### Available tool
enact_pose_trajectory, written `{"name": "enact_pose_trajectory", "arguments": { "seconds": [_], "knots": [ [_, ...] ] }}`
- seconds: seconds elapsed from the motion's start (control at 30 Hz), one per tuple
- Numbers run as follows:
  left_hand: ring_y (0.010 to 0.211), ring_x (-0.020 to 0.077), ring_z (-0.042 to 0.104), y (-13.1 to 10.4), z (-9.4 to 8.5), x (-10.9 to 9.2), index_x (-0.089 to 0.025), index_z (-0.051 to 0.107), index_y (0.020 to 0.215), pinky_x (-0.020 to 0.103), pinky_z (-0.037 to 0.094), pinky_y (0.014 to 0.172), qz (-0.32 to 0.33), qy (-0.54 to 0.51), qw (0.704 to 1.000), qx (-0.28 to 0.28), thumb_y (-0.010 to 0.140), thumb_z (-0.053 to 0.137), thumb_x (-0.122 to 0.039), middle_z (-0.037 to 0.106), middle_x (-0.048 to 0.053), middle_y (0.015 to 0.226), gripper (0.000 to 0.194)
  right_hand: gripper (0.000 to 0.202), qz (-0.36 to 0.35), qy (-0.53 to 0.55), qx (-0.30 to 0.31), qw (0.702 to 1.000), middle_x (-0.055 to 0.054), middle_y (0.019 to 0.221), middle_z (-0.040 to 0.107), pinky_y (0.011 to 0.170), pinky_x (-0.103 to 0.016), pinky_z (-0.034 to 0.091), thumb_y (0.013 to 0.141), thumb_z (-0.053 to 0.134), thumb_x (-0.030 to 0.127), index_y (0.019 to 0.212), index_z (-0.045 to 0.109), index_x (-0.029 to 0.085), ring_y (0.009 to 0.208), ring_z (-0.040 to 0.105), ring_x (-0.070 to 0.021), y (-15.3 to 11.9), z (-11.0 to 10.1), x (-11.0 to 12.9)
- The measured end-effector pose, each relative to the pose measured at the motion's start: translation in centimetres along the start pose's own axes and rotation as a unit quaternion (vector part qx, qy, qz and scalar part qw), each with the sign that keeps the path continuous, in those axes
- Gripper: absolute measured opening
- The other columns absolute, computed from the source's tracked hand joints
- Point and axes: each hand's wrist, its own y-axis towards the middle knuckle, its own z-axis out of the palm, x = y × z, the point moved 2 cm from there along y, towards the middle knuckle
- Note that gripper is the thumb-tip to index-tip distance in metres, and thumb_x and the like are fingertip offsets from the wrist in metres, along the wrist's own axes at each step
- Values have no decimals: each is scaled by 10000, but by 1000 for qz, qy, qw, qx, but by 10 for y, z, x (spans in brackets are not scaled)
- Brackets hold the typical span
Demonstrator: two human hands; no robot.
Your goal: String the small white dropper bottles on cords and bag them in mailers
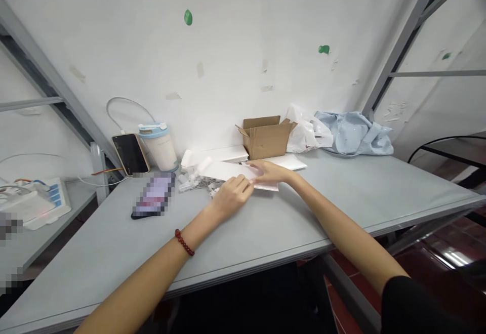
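Note:
Over the middle of the grey table (288,233), a white flat piece (224,169) lies between my hands; whether it is a thin box or folded card I cannot tell. My left hand (232,196), with a red bead bracelet at the wrist, has its fingers curled closed at the near edge of it. Around its right end, my right hand (270,171) holds it between thumb and fingers. Both sets of fingertips nearly meet. Just left of the piece are several small white parts and cables (192,179). Under its right end, a pale pinkish flat edge (269,187) shows.
Behind the hands stand an open cardboard box (268,139), a white plastic bag (306,131) and light blue cloth (355,134). White flat boxes (224,154) lie by the wall. To the left are a cup (161,149), an upright phone (131,154) and a flat phone (155,195).

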Motion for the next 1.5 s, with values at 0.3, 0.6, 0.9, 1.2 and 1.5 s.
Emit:
{"name": "enact_pose_trajectory", "arguments": {
  "seconds": [0.3,0.6,0.9,1.2,1.5],
  "knots": [
    [880,213,541,-12,-3,38,-164,606,838,340,466,766,-191,-149,969,-43,841,429,-140,637,76,824,179,1037,41,-53,49,997,-132,1446,336,1071,-595,80,599,661,649,1445,195,272,1351,239,-348,-6,-3,5],
    [753,236,619,-51,17,98,-142,652,783,339,457,730,-562,-347,749,-43,662,580,-320,690,87,788,227,1134,-3,-98,33,995,-236,1439,275,1032,-648,76,572,661,668,1446,116,192,1343,223,-389,-4,25,27],
    [553,130,512,-32,-8,84,-127,598,616,248,387,517,-582,-592,553,-74,563,604,-242,571,10,590,126,926,-47,-121,-120,984,-190,1344,374,990,-544,251,664,631,562,1402,222,182,1212,352,-346,-6,22,45],
    [563,125,510,-28,-7,69,-134,608,669,230,358,516,-518,-616,585,94,577,643,-227,569,-6,610,136,768,-108,-144,-138,974,-162,1276,430,936,-459,337,666,649,397,1337,347,177,1150,382,-321,-10,23,64],
    [435,96,438,-30,-5,78,-158,581,564,227,331,450,-545,-546,636,19,634,656,-394,524,-18,493,257,594,-109,-176,-181,961,-141,1240,491,887,-412,324,744,586,317,1294,396,198,1095,431,-300,-9,14,59]
  ]
}}
